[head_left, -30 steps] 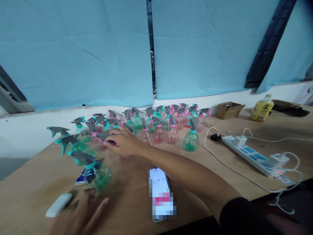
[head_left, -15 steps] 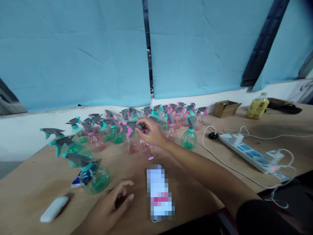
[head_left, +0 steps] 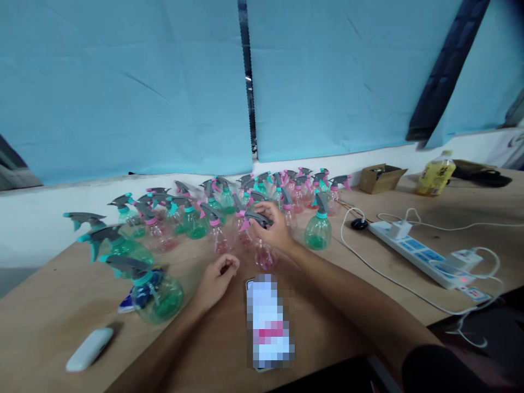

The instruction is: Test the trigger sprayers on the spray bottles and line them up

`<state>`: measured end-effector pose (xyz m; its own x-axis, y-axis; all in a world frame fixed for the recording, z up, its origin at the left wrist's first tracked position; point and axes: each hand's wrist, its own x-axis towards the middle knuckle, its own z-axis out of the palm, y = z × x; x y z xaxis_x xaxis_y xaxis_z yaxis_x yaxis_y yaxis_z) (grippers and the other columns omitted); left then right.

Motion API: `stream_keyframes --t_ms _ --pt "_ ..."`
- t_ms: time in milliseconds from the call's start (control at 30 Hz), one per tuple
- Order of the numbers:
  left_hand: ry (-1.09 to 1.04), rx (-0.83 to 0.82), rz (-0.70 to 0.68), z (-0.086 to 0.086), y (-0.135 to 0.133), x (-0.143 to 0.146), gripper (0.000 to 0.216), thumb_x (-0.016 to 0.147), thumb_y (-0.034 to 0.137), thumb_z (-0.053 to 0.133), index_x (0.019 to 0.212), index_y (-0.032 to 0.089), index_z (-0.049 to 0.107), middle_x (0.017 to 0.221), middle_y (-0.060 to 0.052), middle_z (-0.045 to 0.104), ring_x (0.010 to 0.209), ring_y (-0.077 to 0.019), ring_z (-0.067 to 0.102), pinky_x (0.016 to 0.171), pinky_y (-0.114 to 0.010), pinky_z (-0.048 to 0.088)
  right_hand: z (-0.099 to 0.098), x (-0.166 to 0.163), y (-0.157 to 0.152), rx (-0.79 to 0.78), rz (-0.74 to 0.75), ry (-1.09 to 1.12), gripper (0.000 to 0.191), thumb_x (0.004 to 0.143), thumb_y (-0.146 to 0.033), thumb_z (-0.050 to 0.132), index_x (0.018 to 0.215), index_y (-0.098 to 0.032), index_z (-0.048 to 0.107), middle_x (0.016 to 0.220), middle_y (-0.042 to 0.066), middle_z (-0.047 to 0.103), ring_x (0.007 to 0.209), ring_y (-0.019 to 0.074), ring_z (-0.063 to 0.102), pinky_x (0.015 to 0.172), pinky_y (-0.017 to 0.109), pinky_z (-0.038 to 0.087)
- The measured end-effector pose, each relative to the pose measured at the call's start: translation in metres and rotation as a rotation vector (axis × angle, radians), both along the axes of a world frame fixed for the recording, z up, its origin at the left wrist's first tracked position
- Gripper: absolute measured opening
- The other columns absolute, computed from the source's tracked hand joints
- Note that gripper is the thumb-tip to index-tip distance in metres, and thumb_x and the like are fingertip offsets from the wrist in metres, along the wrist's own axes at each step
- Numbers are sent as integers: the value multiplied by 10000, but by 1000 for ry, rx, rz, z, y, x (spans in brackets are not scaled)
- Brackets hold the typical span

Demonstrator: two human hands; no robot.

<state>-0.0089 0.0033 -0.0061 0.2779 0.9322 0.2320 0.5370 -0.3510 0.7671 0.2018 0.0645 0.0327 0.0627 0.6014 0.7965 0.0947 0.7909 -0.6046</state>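
My right hand [head_left: 275, 225] is closed around the grey head of a spray bottle [head_left: 265, 257] with a pink trigger and a clear pinkish body. This bottle hangs or stands just beyond the phone [head_left: 268, 322]; whether its base touches the table I cannot tell. My left hand [head_left: 219, 278] is near the bottle, to its left, fingers loosely curled with a gap before the thumb and nothing visible in them. Just past it stands a pink spray bottle [head_left: 219, 240]. A green spray bottle [head_left: 159, 297] is at the near left, with a blue packet [head_left: 127, 301] behind it.
Several pink and green spray bottles crowd the table's back, one green bottle [head_left: 317, 233] at their right. A white case [head_left: 90, 349] lies near left. Rightward are a power strip [head_left: 413, 254] with cables, a cardboard box [head_left: 380, 180] and a yellow drink bottle [head_left: 434, 174].
My right hand has moved right and slightly nearer, with the pink-trigger spray bottle now more upright in it. My left hand has moved forward and right, towards that bottle.
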Motion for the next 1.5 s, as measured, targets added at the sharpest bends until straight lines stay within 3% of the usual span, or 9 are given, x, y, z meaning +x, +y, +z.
stream_keyframes --t_ms 133,300,433,500,733,967,1200,1500 --pt "33 28 -59 -9 8 7 216 900 384 513 853 202 618 757 11 640 722 -156 586 704 -263 428 -6 2 3 -114 96 22 332 807 -314 662 1113 -203 596 961 40 661 870 168 632 792 290 499" --pt "40 15 -95 -9 7 5 204 912 359 502 862 205 625 779 13 646 755 -155 595 718 -260 427 -11 10 13 -323 365 -56 278 709 -213 641 984 -189 677 797 -8 653 681 129 573 623 232 450" --pt "38 -35 -161 -9 5 2 194 912 353 514 877 202 632 786 9 648 777 -160 597 722 -260 426 -3 12 11 -404 643 -156 356 665 -147 525 980 -186 687 759 -12 663 667 129 576 668 251 471" --pt "28 -49 -176 -10 5 1 199 914 359 516 888 202 636 785 8 651 781 -161 599 731 -261 430 2 13 8 -443 701 -159 357 657 -145 505 962 -179 685 710 -11 656 636 130 583 654 250 471" --pt "39 -72 -177 -13 6 -1 210 917 371 510 903 204 637 801 9 655 793 -164 602 753 -267 434 7 18 1 -553 676 -52 262 605 -177 501 809 -151 664 665 15 643 531 136 584 526 244 443" --pt "51 -73 -177 -13 4 0 241 912 397 499 897 198 634 801 1 642 796 -170 598 754 -273 440 -1 18 5 -457 644 -129 279 646 -160 510 858 -161 691 676 -3 651 554 116 579 549 227 429" --pt "59 -86 -177 -5 -2 3 255 905 415 504 886 200 639 799 2 643 784 -168 586 725 -264 430 1 15 2 -505 642 -77 179 626 -185 505 725 -153 651 693 20 668 535 129 601 505 224 406" --pt "68 -73 -190 -5 -2 4 242 917 386 497 880 196 641 798 8 635 773 -158 571 702 -245 405 3 12 1 -438 650 -127 237 620 -190 488 763 -158 673 650 5 657 537 126 589 492 220 365"
